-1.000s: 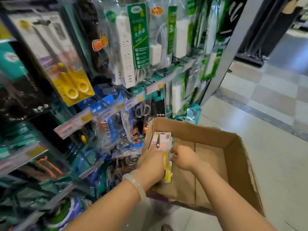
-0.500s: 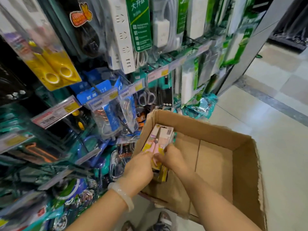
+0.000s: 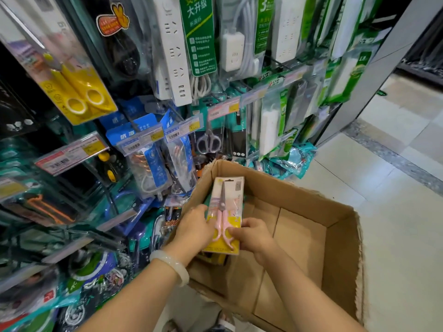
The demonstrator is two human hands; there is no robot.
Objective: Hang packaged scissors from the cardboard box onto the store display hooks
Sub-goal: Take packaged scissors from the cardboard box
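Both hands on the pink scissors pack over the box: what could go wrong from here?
1. The left hand and right hand grip only the lower end of the pink scissors pack; it could tip or slip back into the cardboard box.
2. The nearby display hooks look crowded, so hanging it may knock other packs.

White power strips (image 3: pixel 173 51) hang above blue-carded cable packs (image 3: pixel 148 161) beside a pale tiled floor (image 3: pixel 393 212).

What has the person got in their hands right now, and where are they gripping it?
A pack of pink-handled scissors, held over the cardboard box. Left hand grips its left edge, right hand its lower right edge, near the handles.
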